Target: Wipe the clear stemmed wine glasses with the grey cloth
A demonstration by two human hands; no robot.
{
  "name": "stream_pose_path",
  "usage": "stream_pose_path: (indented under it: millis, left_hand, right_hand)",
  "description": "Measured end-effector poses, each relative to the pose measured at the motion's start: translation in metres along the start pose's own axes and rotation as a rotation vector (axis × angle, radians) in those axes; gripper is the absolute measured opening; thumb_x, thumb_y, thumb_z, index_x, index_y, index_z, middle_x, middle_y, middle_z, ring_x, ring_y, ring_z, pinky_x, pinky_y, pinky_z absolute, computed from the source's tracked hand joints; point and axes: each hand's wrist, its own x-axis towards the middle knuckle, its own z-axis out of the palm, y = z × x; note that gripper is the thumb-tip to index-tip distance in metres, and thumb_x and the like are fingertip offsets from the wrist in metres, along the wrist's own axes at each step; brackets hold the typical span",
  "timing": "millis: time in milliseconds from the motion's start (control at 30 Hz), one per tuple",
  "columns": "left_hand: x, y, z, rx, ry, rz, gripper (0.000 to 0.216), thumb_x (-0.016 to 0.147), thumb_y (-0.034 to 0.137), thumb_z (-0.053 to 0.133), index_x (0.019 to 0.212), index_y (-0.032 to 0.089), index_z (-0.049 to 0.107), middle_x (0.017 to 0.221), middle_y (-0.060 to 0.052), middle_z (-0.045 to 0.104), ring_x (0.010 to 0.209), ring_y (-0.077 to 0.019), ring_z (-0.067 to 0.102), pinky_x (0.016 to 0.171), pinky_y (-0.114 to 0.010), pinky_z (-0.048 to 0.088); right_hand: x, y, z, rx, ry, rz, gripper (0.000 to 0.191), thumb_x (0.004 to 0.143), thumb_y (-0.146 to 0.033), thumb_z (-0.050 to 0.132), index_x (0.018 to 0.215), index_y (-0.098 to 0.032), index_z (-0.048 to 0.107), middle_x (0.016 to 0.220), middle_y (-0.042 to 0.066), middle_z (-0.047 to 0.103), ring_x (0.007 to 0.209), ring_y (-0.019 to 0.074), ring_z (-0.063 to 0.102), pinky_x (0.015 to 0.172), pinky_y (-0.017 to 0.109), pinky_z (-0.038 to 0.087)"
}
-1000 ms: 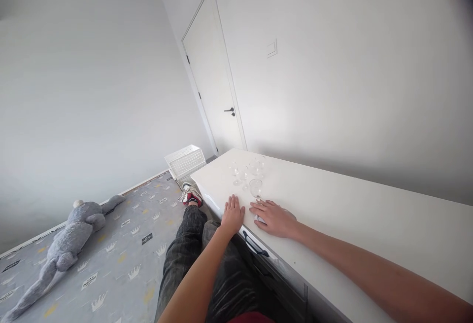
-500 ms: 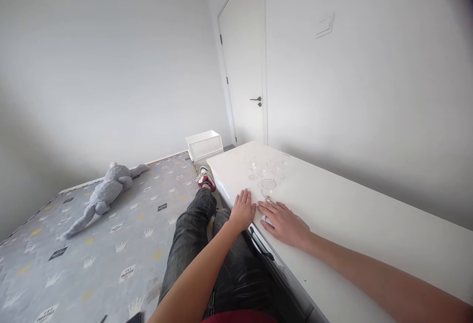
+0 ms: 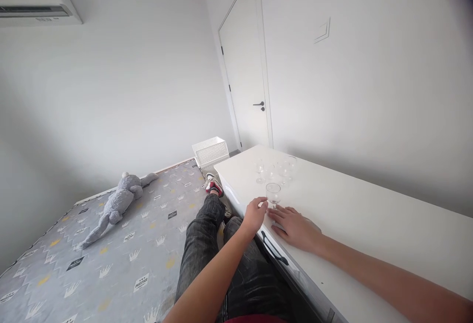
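While both hands sit at the near-left edge of the white table [image 3: 369,224], a small clear stemmed glass [image 3: 273,195] stands upright just beyond them. Left hand [image 3: 254,214] loosely curled, fingertips by the glass foot, possibly touching it, hard to tell. Right hand [image 3: 295,227] lies flat and spread, palm down, holding nothing, fingertips at the glass base. More glasses [image 3: 275,169] cluster near the far-left corner.

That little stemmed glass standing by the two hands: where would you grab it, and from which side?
Probably by the stem of the nearest glass, just under the bowl, coming from the left where the left hand already is. It stands upright, and the other glasses crowd behind it.
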Motion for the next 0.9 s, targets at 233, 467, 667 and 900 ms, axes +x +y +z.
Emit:
stream_pose_path:
  millis: [233,467,667,900]
  left_hand:
    - [-0.012,0.031,0.0,-0.714,-0.301,-0.244,0.049,0.089,0.057,0.063,0.119,0.018,0.067,0.138,-0.013,0.059,0.072,-0.015,0.072,0.053,-0.025,0.054]
    - [-0.01,0.035,0.013,-0.845,-0.156,-0.099,0.055,0.089,0.058,0.071,0.126,0.017,0.064,0.11,-0.011,0.063,0.099,-0.0228,0.072,0.096,-0.039,0.06]
    - [-0.004,0.049,0.01,-0.798,-0.085,0.039,0.049,0.087,0.052,0.076,0.121,0.02,0.063,0.129,-0.011,0.062,0.115,-0.023,0.069,0.112,-0.043,0.051]
    - [-0.021,0.045,0.02,-0.513,-0.041,0.108,0.065,0.083,0.041,0.081,0.142,0.025,0.056,0.15,-0.014,0.054,0.127,-0.028,0.064,0.107,-0.041,0.053]
  right_hand:
    - [0.002,-0.005,-0.01,0.097,-0.019,-0.058,0.04,0.106,-0.042,0.038,0.128,-0.03,0.069,0.149,0.003,0.06,0.147,0.0289,0.045,0.12,0.053,0.037]
    - [-0.005,-0.007,-0.012,-0.037,0.051,-0.135,0.045,0.106,-0.05,0.04,0.136,-0.028,0.065,0.133,0.011,0.067,0.136,0.0333,0.049,0.118,0.063,0.032]
    - [-0.021,-0.005,-0.025,0.012,0.175,0.039,0.054,0.103,-0.059,0.041,0.137,-0.025,0.066,0.109,0.015,0.065,0.099,0.0295,0.06,0.088,0.049,0.051]
    - [-0.081,-0.001,-0.036,1.224,0.507,0.617,0.033,0.095,-0.057,0.06,0.106,-0.026,0.063,0.089,0.002,0.066,0.086,0.021,0.064,0.086,0.04,0.057]
